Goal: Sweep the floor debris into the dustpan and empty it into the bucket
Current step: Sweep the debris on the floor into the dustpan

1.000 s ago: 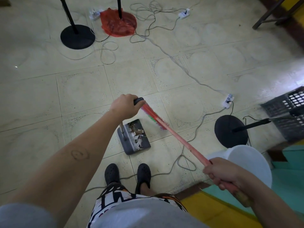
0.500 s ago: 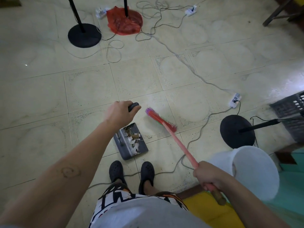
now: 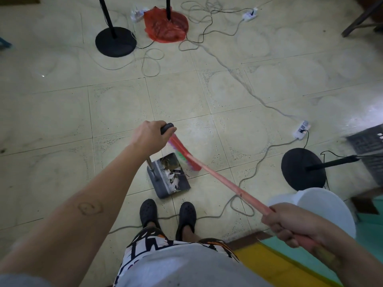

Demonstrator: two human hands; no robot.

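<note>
Clasping broom (image 3: 228, 183) in right grip (image 3: 290, 226), stick slanting forward-left from it to dustpan (image 3: 182, 184); clutching upright handle (image 3: 166, 127) in left grip (image 3: 150, 137).

Dim greenish light, pale glare on the floor (image 3: 352, 114) at right, motion-blurred broom head (image 3: 182, 154), bowed edges.

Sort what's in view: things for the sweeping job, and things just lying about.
Job: broom, gripped by right hand; dustpan with debris, its handle held by left hand; white bucket.

Lying about: cables, power strip, black stand bases, red bag.
</note>
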